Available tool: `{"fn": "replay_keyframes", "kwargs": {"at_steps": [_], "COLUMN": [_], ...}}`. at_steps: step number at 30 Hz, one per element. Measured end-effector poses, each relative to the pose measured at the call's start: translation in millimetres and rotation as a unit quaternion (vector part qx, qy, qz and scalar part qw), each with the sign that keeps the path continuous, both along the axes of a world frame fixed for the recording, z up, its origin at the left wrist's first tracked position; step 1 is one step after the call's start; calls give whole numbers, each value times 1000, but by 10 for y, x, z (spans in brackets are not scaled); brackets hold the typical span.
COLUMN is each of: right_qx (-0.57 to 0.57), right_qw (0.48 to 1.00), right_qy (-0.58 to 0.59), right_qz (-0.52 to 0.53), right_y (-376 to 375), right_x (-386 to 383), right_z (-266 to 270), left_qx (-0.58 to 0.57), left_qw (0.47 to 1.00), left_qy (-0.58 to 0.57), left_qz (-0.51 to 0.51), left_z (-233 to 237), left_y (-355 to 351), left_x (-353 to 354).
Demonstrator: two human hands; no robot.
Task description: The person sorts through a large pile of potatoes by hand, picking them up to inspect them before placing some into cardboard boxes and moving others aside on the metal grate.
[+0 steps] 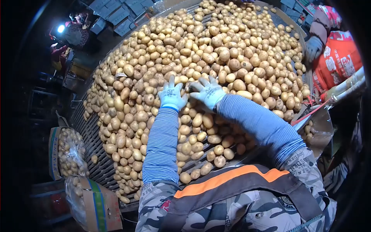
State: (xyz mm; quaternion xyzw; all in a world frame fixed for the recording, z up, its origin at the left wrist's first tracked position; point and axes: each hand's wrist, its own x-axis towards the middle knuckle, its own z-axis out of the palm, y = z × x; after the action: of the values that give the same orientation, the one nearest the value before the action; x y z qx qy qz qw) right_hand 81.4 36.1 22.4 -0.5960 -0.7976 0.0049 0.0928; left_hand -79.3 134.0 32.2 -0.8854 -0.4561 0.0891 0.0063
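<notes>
A broad heap of potatoes (pixel 154 50) covers a slatted table. My left hand (pixel 172 96), in a pale glove, rests on the heap with its fingers apart and pointing away from me. Close to its right is my right hand (pixel 209 94), gloved too, its fingers spread over the potatoes and pointing up and left. Neither hand has a potato visibly gripped in it; what lies under the palms is hidden. Blue striped sleeves (pixel 161 143) cover both my forearms.
Two cardboard boxes of potatoes, an upper box (pixel 55 154) and a lower box (pixel 101 207), stand at the left edge. Dark slats (pixel 91 133) show beside the heap. At the right, another person's gloved hand (pixel 313 49) is near a red printed bag (pixel 336 58). Stacked cartons (pixel 118 15) stand behind.
</notes>
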Motion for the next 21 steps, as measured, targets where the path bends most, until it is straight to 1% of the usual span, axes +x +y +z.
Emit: {"fn": "replay_keyframes", "kwargs": {"at_steps": [1, 2, 3, 4, 5, 6, 7, 8, 9, 11, 12, 13, 15, 17, 19, 20, 21], "right_qx": [28, -25, -35, 26, -35, -46, -15, 19, 24, 104, 44, -11, -52, 30, -3, -84, -78], "right_qw": [999, 999, 996, 993, 987, 974, 973, 982, 975, 958, 971, 976, 993, 999, 1000, 995, 996], "right_qy": [-25, -7, -42, -52, -24, -36, -84, -96, -69, -56, 12, 80, 65, 25, 20, 54, 25], "right_qz": [-7, -28, -70, -103, -157, -221, -214, -159, -212, -262, -235, -204, -87, 30, 17, -3, -21], "right_y": [55, 103, 154, 241, 306, 346, 207, 138, 130, 58, 5, 6, -123, -203, -211, -199, -142], "right_x": [-3, 86, 132, 226, 423, 708, 1039, 1312, 1379, 1252, 1088, 885, 363, -83, -283, -246, -188], "right_z": [-19, -14, 88, 125, 200, 125, 11, -115, -219, -92, 82, 248, 320, 40, -4, 13, -42], "left_qx": [-12, -14, 4, -26, -55, -97, -137, -79, -21, 8, 19, -18, -88, -123, -18, -10, -1], "left_qw": [1000, 1000, 1000, 999, 996, 995, 990, 996, 992, 996, 998, 996, 987, 986, 990, 989, 987], "left_qy": [-14, -6, 21, -23, -68, -14, 39, -38, -115, -80, -58, -83, -133, -106, -100, -111, -122], "left_qz": [13, 10, 13, 17, 20, 18, 17, -13, -45, -36, -32, -33, -34, -46, -93, -98, -103], "left_z": [25, 57, 147, 140, 136, 239, 343, 265, 176, 196, 232, 252, 302, 266, 128, 83, 42], "left_y": [-15, -80, -218, -300, -391, -565, -762, -972, -1165, -1427, -1542, -1613, -1758, -1991, -2176, -2190, -2188], "left_x": [-22, -37, -30, -99, -166, -167, -195, -377, -532, -624, -667, -669, -616, -507, -517, -570, -630]}}
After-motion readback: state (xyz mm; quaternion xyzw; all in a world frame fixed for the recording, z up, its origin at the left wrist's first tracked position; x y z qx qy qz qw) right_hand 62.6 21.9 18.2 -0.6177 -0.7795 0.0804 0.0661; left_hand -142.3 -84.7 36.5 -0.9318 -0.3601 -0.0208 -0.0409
